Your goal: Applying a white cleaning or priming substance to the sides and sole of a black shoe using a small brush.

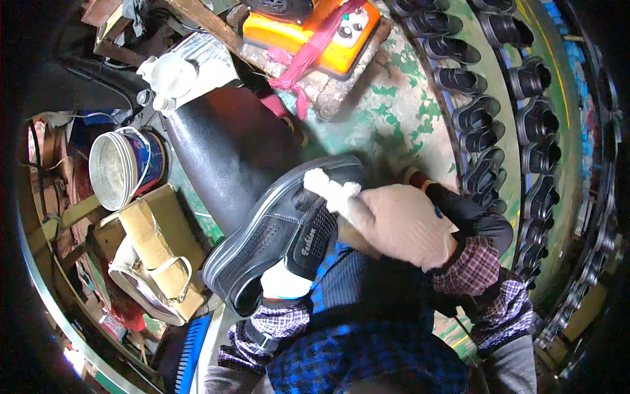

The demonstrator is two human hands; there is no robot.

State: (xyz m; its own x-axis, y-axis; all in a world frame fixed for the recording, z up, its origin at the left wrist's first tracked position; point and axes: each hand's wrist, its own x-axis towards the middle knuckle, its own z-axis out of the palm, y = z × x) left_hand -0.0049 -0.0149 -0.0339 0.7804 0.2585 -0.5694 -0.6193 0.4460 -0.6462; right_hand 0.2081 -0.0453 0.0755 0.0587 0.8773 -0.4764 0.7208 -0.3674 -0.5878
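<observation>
A large black shoe (262, 226) with a perforated upper and a strap tilts across the middle, its toe pointing away to the upper right. My left hand (283, 282), in a white glove, grips it near the opening at the heel end; the fingers are mostly hidden. My right hand (394, 220), in a pale cloth glove with white-covered fingers, reaches over from the right. Its fingers are bent, with the white tips against the shoe's upper near the toe. Whether something small sits between those fingers is hidden.
Beyond the shoe lies a black padded surface (226, 141), with white containers (174, 77) at its far end. To the left are a bucket (113, 172) and a cardboard box (161, 243). An orange device (312, 36) stands ahead. Rows of black shoes (476, 113) line the right.
</observation>
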